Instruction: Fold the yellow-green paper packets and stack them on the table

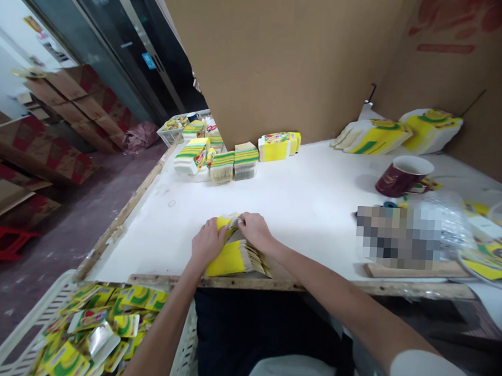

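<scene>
Yellow dominates the work area: a stack of flat yellow paper packets (232,259) lies at the near edge of the white tabletop (308,213), directly in front of the seated person. Left hand (207,243): grip closed over the stack's left end, palm down. Right hand (255,231): grip narrow, fingertips pinching the uppermost packets at the far end (exact count not discernible). Banded bundles of similar packets (222,167) stand well apart, near the brown cardboard wall (283,55). A dark red ceramic mug (403,174) sits to the right. A white plastic crate (16,333) of loose packets stands below left.
</scene>
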`<state>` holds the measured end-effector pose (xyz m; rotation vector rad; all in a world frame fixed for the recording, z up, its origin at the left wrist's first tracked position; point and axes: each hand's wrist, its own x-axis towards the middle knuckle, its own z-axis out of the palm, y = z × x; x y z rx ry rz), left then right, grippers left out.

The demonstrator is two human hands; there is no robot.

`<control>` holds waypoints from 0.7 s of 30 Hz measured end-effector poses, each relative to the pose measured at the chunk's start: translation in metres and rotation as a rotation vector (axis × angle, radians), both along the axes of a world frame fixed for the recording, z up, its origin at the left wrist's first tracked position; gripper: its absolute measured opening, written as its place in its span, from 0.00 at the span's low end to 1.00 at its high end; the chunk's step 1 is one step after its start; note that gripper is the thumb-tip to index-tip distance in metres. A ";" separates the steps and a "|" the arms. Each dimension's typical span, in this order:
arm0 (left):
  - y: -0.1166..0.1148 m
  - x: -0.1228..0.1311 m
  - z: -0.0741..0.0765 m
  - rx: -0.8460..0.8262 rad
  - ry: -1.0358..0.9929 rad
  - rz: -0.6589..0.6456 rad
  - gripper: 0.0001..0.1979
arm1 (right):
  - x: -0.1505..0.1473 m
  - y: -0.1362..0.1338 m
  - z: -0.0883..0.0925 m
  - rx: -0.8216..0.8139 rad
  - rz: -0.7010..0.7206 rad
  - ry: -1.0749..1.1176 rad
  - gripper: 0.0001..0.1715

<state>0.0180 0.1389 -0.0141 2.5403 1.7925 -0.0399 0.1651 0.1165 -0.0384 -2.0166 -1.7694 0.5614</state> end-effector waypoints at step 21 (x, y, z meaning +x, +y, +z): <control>0.002 0.002 0.006 -0.085 -0.058 0.062 0.18 | 0.014 0.010 0.002 -0.104 0.145 0.182 0.14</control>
